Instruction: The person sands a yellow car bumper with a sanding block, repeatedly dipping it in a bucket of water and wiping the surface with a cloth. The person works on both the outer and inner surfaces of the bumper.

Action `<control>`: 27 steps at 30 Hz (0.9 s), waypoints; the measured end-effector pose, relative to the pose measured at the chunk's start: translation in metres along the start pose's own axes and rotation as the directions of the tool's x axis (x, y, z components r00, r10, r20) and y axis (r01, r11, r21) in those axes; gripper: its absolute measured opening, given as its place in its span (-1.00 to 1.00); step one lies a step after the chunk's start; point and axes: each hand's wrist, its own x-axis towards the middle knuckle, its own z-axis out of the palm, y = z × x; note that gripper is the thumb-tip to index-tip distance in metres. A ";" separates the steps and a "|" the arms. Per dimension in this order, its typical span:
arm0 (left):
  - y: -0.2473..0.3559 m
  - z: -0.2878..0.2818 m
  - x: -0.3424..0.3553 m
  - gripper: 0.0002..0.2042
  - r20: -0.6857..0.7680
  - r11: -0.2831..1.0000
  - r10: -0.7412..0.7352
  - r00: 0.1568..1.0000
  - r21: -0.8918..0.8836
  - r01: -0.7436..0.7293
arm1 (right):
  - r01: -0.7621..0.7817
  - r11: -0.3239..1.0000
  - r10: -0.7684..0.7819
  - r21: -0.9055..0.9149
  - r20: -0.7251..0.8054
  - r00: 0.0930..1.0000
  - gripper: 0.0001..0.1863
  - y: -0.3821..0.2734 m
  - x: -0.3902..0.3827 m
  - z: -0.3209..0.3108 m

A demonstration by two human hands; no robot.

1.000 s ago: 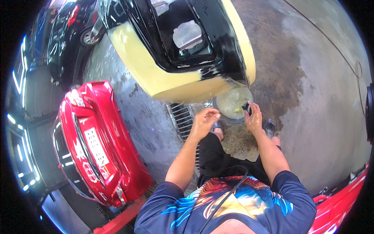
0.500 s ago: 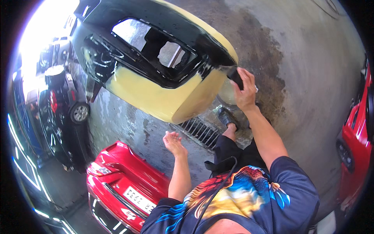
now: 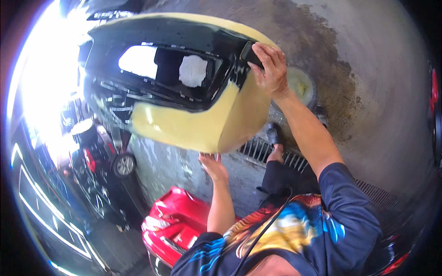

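Observation:
A large car bumper, part black and part pale yellow, lies across the upper middle. My right hand presses a dark flat block on its black, wet right end. My left hand is at the bumper's lower edge, fingers spread and extended, their tips partly hidden at that edge. A round basin of cloudy liquid with something yellowish in it sits on the floor beside the bumper, partly hidden by my right hand.
A red car part is at the lower left. A dark car stands further left under bright light. A metal drain grate runs across the wet concrete floor near my feet. Red bodywork shows at the far right.
My right hand has lifted the block from by the basin up onto the bumper's corner and further along it. My left hand has moved to the bumper's lower edge. The view has turned.

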 end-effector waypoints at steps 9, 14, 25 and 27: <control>-0.008 -0.021 0.025 0.17 0.341 0.999 0.053 0.939 -0.011 -0.052 | 0.035 0.999 -0.036 -0.035 -0.025 0.999 -0.39 -0.021 -0.014 0.011; -0.015 -0.017 0.027 0.16 0.384 0.994 0.102 0.918 -0.005 -0.109 | -0.011 0.994 0.007 -0.108 -0.040 0.999 -0.41 -0.006 -0.023 0.018; -0.024 -0.016 0.032 0.16 0.319 0.990 0.062 0.946 0.099 -0.098 | -0.047 0.999 0.045 -0.022 -0.065 0.997 -0.44 -0.021 -0.027 0.020; -0.025 -0.017 0.032 0.12 0.333 0.989 0.074 0.940 0.099 -0.113 | -0.049 0.999 0.049 -0.008 -0.045 0.998 -0.45 -0.022 -0.032 0.022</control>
